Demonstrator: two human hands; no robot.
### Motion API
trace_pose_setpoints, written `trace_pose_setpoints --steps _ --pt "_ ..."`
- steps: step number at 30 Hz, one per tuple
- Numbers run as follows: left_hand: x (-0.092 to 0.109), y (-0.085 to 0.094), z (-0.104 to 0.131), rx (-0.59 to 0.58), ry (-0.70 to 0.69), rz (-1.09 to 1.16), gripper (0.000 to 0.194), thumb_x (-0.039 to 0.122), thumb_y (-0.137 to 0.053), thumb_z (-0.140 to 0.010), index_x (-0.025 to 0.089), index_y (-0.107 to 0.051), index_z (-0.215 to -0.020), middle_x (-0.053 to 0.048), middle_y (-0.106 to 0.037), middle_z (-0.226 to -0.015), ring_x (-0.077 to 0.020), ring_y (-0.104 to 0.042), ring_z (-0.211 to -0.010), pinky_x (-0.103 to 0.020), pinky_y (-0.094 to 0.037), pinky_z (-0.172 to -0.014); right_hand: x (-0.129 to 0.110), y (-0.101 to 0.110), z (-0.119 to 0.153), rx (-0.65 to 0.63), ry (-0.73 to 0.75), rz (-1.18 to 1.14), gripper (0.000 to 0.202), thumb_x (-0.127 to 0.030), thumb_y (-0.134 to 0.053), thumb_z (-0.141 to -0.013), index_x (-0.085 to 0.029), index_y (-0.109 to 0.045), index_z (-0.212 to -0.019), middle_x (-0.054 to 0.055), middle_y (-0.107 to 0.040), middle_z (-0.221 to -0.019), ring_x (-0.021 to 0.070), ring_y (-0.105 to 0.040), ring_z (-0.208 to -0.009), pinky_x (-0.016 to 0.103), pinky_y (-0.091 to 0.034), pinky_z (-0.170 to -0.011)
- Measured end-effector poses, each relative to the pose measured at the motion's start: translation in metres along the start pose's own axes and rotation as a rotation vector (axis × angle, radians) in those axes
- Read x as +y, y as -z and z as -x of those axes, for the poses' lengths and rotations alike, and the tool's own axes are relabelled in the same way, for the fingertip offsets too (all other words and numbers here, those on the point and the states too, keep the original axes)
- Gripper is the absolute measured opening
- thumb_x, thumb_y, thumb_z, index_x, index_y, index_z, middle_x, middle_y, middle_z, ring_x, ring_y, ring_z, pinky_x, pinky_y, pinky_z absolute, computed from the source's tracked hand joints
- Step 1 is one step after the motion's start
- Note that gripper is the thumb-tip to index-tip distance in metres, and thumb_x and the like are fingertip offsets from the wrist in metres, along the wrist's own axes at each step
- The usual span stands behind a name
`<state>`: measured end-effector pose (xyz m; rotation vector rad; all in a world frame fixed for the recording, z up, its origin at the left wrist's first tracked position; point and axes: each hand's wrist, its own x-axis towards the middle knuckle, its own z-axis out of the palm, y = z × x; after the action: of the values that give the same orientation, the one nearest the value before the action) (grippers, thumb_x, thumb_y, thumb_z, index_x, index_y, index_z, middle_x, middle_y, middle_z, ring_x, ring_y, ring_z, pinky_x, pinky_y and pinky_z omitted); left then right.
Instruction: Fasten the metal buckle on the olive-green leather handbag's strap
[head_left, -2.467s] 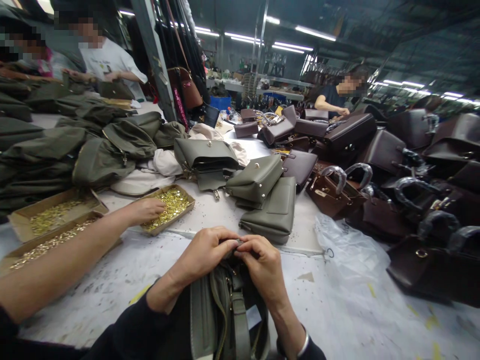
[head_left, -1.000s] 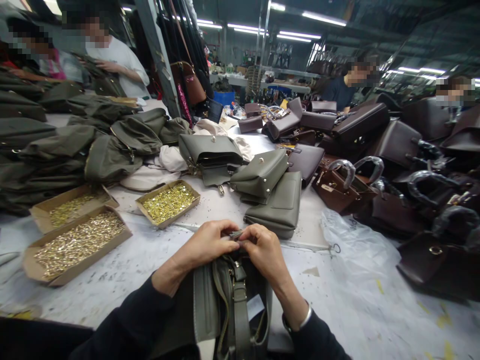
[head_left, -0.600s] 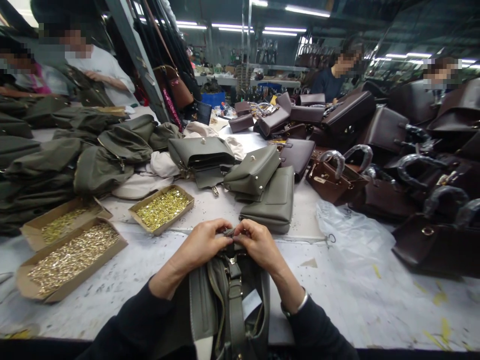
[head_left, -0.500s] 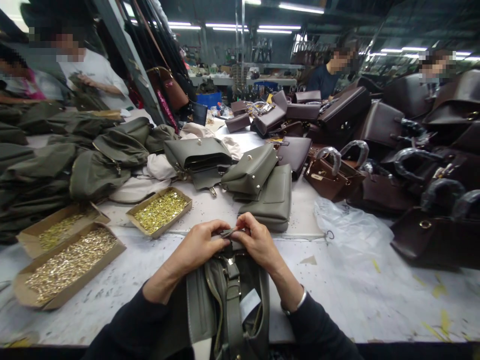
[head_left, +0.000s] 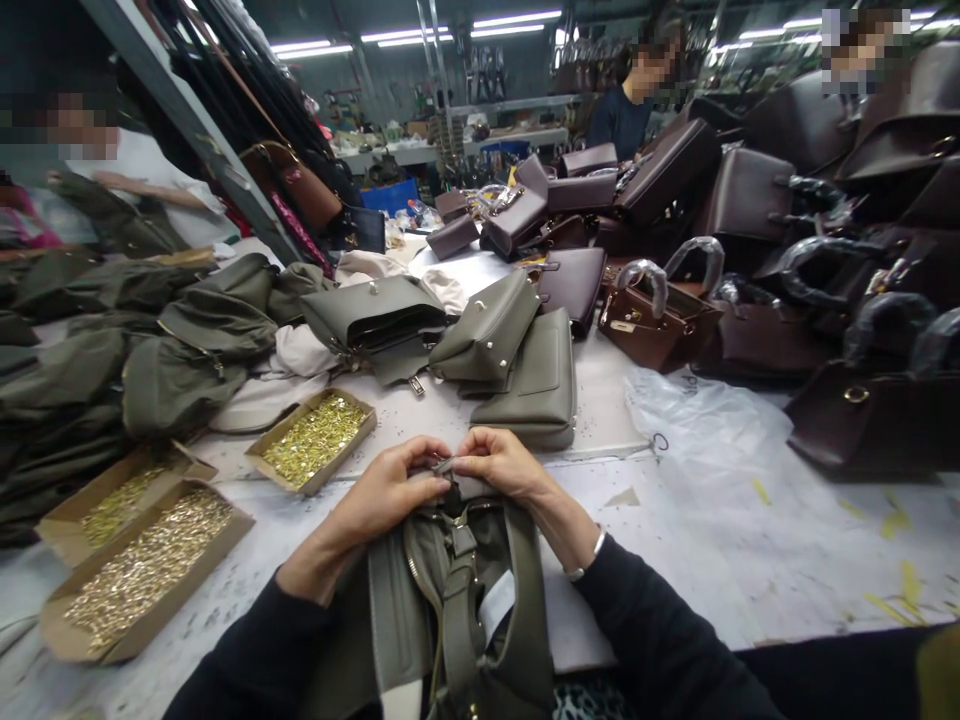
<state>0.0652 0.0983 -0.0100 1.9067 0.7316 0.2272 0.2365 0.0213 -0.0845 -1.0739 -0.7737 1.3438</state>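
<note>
pinching a strip (head_left: 444,466) at the olive bag (head_left: 459,610) are left hand (head_left: 390,490) and right hand (head_left: 504,465).

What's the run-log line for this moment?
left hand: pinching strip; right hand: pinching strip; olive bag: open, near hands; parts boxes: left

I'm seeing long white tube lights (head_left: 516,20) glowing in rows over the room, and a grey wall (head_left: 367,78) is standing dim behind them. On the left, a metal post (head_left: 202,135) is slanting upward. Farther back, a cluttered bench (head_left: 421,153) is running sideways, while a pale worktable (head_left: 585,490) is spreading across the near side, showing dark specks.
</note>
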Motion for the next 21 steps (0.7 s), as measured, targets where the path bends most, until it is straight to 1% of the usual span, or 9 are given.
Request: trace_pose_setpoints --steps 3,6,10,13,16,19,21 --pt "-0.005 0.0 -0.001 0.004 0.007 0.051 0.031 0.031 -0.072 -0.073 0.016 -0.065 -0.099 -0.007 -0.071 -0.101 -0.0225 -0.066 -0.1 -0.033 -0.052 -0.093 0.002 -0.001 0.0 -0.003 -0.031 -0.049 0.05 -0.049 -0.094 -0.049 -0.016 -0.063 -0.07 -0.004 -0.063 -0.062 0.0082 -0.049 -0.055 0.021 -0.035 -0.055" --pt "-0.007 -0.004 -0.001 0.037 0.028 0.067 0.031 0.031 -0.073 -0.071 0.016 -0.064 -0.097 -0.006 -0.071 -0.098 -0.0232 -0.066 -0.098 -0.034 -0.053 -0.09 0.004 0.001 0.0 -0.004 -0.064 -0.083 0.052 -0.049 -0.095 -0.047 -0.016 -0.063 -0.071 -0.004 -0.063 -0.062 0.0083 -0.05 -0.055 0.021 -0.035 -0.055" --pt "-0.007 -0.012 0.0 0.122 0.04 -0.038 0.029 0.03 -0.069 -0.073 0.018 -0.064 -0.098 -0.005 -0.071 -0.098 -0.0238 -0.066 -0.096 -0.035 -0.051 -0.089 0.006 0.004 0.0 0.01 -0.055 -0.108 0.051 -0.048 -0.096 -0.047 -0.016 -0.063 -0.071 -0.004 -0.062 -0.061 0.0081 -0.048 -0.054 0.021 -0.033 -0.054" --pt "-0.008 -0.015 0.0 0.161 0.049 -0.099 0.028 0.029 -0.067 -0.074 0.018 -0.064 -0.1 -0.005 -0.071 -0.099 -0.024 -0.066 -0.098 -0.036 -0.049 -0.09 0.006 0.005 0.001 0.021 -0.024 -0.087 0.046 -0.044 -0.094 -0.05 -0.017 -0.063 -0.071 -0.004 -0.062 -0.061 0.0077 -0.046 -0.053 0.021 -0.032 -0.053" --pt "-0.009 -0.014 -0.001 0.168 0.065 -0.063 0.028 0.029 -0.067 -0.071 0.018 -0.064 -0.097 -0.005 -0.071 -0.096 -0.0243 -0.066 -0.096 -0.035 -0.05 -0.087 0.005 0.003 0.002 0.03 0.01 -0.035 0.04 -0.042 -0.091 -0.056 -0.017 -0.063 -0.07 -0.004 -0.061 -0.061 0.0085 -0.046 -0.054 0.022 -0.033 -0.054" --pt "-0.009 -0.016 0.0 0.197 0.08 -0.04 0.028 0.028 -0.067 -0.069 0.017 -0.063 -0.094 -0.005 -0.07 -0.093 -0.0241 -0.066 -0.093 -0.034 -0.05 -0.084 0.002 0.001 0.005 0.038 0.093 0.051 0.033 -0.039 -0.087 -0.062 -0.017 -0.064 -0.071 -0.003 -0.062 -0.065 0.0105 -0.05 -0.06 0.023 -0.037 -0.058" --pt "-0.008 -0.018 0.001 0.236 0.056 -0.096 0.023 0.026 -0.065 -0.071 0.018 -0.064 -0.093 -0.004 -0.07 -0.092 -0.0229 -0.065 -0.092 -0.035 -0.049 -0.085 0.001 0.0 0.008 0.063 0.16 0.127 0.027 -0.037 -0.083 -0.067 -0.018 -0.065 -0.072 -0.003 -0.063 -0.068 0.0119 -0.052 -0.064 0.024 -0.04 -0.062"
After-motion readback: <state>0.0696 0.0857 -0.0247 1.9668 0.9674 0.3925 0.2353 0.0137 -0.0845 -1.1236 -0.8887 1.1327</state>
